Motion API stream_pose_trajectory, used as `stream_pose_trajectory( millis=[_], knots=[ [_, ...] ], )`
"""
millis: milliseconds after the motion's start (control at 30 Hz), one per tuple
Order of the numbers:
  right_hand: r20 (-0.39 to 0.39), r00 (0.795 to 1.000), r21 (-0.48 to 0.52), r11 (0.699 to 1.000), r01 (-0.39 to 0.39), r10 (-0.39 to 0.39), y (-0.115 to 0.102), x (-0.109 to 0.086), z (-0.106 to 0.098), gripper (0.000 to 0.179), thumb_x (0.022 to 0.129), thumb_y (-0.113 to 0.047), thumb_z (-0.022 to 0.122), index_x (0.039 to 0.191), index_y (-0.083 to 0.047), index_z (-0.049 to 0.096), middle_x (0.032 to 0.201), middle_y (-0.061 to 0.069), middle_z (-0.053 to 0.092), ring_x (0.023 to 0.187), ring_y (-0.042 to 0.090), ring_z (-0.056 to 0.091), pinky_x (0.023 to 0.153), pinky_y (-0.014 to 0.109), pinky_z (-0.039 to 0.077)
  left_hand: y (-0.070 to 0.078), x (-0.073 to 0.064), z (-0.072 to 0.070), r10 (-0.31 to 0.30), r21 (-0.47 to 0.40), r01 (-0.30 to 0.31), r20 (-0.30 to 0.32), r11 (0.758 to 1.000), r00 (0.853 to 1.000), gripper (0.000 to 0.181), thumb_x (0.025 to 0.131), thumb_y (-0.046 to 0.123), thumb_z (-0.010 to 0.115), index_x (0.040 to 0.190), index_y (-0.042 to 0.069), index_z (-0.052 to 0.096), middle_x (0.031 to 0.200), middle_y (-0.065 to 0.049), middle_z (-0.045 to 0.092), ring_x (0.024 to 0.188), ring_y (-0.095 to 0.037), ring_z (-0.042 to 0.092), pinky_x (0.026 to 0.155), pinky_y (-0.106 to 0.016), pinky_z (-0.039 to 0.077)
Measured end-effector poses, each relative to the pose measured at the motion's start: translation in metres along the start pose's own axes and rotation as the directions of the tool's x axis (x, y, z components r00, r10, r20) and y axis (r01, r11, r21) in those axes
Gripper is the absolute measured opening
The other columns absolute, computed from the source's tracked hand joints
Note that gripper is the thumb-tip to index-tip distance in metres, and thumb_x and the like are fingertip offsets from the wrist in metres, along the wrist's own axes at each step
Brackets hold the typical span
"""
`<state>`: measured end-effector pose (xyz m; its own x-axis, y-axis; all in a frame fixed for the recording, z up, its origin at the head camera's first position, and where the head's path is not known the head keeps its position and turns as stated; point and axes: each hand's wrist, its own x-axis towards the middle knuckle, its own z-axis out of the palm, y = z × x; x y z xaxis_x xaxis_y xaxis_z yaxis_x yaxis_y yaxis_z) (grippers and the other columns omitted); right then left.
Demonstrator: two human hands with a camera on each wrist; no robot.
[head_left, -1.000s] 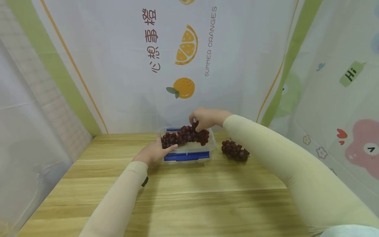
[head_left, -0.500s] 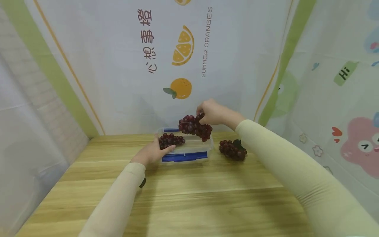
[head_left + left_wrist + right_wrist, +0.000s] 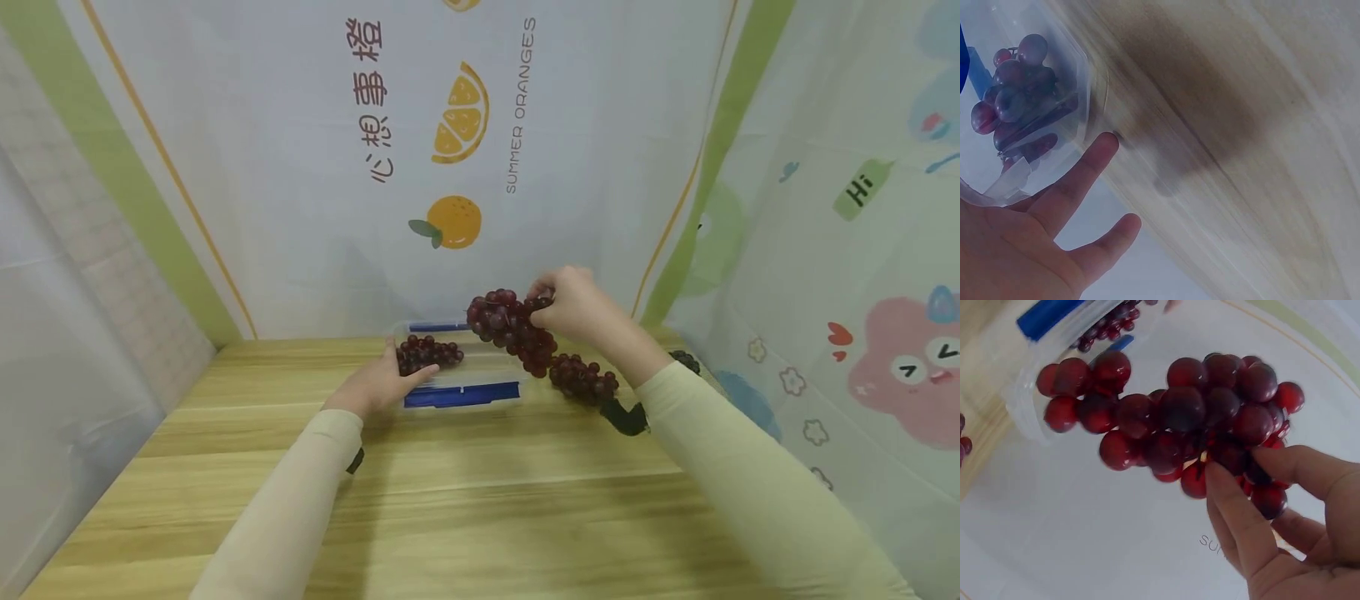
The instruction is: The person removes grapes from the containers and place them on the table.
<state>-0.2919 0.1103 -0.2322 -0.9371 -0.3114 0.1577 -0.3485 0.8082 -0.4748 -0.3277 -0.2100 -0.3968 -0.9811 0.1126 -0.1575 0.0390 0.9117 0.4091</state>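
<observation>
My right hand (image 3: 573, 304) pinches a bunch of dark red grapes (image 3: 510, 321) near its top, between thumb and fingers. The bunch hangs above the right end of a clear plastic box (image 3: 487, 375) with blue clips; the right wrist view shows these grapes (image 3: 1185, 409) close up. A second bunch (image 3: 427, 354) lies inside the box at its left end. My left hand (image 3: 371, 383) rests against that end, thumb stretched along the front rim. In the left wrist view two fingers (image 3: 1072, 187) stick out straight beside the box wall (image 3: 1082, 81).
Another bunch of grapes (image 3: 581, 379) lies on the wooden table (image 3: 450, 500), right of the box, partly behind the right wrist in the head view. A dark strap (image 3: 624, 417) shows below that wrist. A printed white curtain (image 3: 300, 208) stands behind the table.
My right hand has lifted the grapes up from the box and carried them rightwards. My left hand has stayed at the box's left end. The view has shifted slightly.
</observation>
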Motion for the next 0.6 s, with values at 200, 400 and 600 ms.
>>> stream_pose_trajectory(
  millis=[200, 400, 600],
  knots=[
    [-0.021, 0.997, 0.148, 0.986, -0.077, 0.081, 0.022, -0.035, 0.006, 0.032, 0.095, -0.007, 0.071, 0.127, -0.004, 0.072, 0.123, 0.022, 0.071, 0.056, 0.013, 0.048, 0.053, 0.027, 0.044, 0.001, -0.003, 0.0, 0.009, -0.016, -0.009, -0.011, 1.0, 1.0, 0.134, 0.088, 0.098, 0.032, 0.168, 0.004, -0.019, 0.16, -0.034, 0.047, 0.123, -0.046, 0.069, 0.111, -0.062, 0.051],
    [-0.039, 0.987, 0.129, 0.98, -0.153, 0.159, 0.048, -0.069, 0.021, 0.033, 0.096, -0.015, 0.074, 0.127, -0.005, 0.074, 0.136, 0.026, 0.067, 0.092, 0.026, 0.072, 0.064, 0.031, 0.054, -0.002, -0.003, 0.002, 0.007, -0.031, -0.007, -0.006, 0.999, 1.0, 0.138, 0.083, 0.103, 0.029, 0.167, 0.005, -0.022, 0.162, -0.034, 0.043, 0.13, -0.048, 0.065, 0.113, -0.064, 0.048],
    [-0.042, 0.968, 0.13, 0.962, -0.239, 0.246, 0.073, -0.095, 0.03, 0.033, 0.094, -0.018, 0.076, 0.124, -0.005, 0.075, 0.128, 0.024, 0.072, 0.088, 0.025, 0.074, 0.065, 0.032, 0.054, -0.002, 0.001, 0.001, 0.009, -0.023, -0.009, -0.009, 1.0, 1.0, 0.14, 0.082, 0.104, 0.028, 0.167, 0.006, -0.023, 0.151, -0.034, 0.056, 0.123, -0.046, 0.069, 0.109, -0.062, 0.051]
  ],
)
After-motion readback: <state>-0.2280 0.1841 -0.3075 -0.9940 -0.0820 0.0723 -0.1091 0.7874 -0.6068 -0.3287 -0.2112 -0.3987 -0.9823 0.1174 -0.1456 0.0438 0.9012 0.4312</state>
